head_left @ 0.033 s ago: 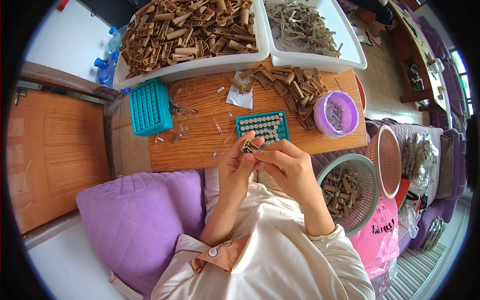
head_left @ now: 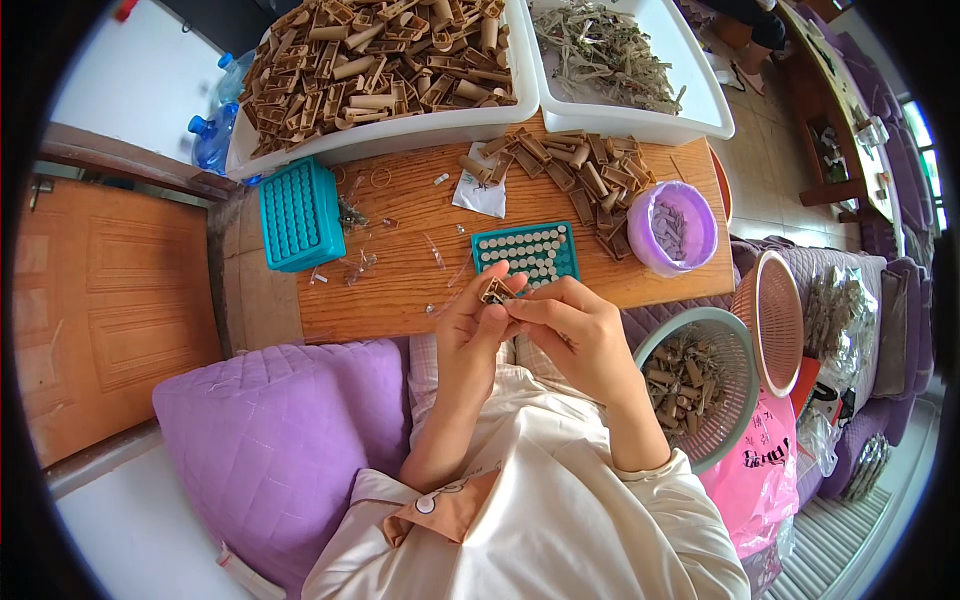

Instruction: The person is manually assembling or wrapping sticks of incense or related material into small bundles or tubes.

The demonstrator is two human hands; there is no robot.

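Small brown case: the small brown case (head_left: 496, 291) is up in the person's fingers, in front of the near edge of the teal tray (head_left: 573, 250).
Left hand: the left hand (head_left: 468, 325) pinches the case between thumb and fingers.
Right hand: the right hand (head_left: 585, 335) has its thumb and finger pinched on the case's right edge; a tiny part may be between them, but it is too small to tell.
Slip: the case could pop out if one hand pushes harder than the other, and it might drop on the lap.
Bump: a low knuckle could knock the tray and mix up its round white pieces (head_left: 520, 238), since the hands are so near it.
Lost bits: clear scraps (head_left: 362, 268) lie loose on the bench (head_left: 380, 312), so a tiny part dropped there could be hard to find.
In the way: the tray sits right past the fingers. A pile of brown cases (head_left: 605, 185) and a purple tub (head_left: 650, 250) crowd the right side.
Far side: a big white bin (head_left: 400, 128) is full of brown cases, and another white bin (head_left: 640, 125) holds grey strips.
Left side: a teal tray stack (head_left: 300, 215) stands at the bench's edge.
By the right arm: a grey basket (head_left: 745, 400) holds more brown pieces.
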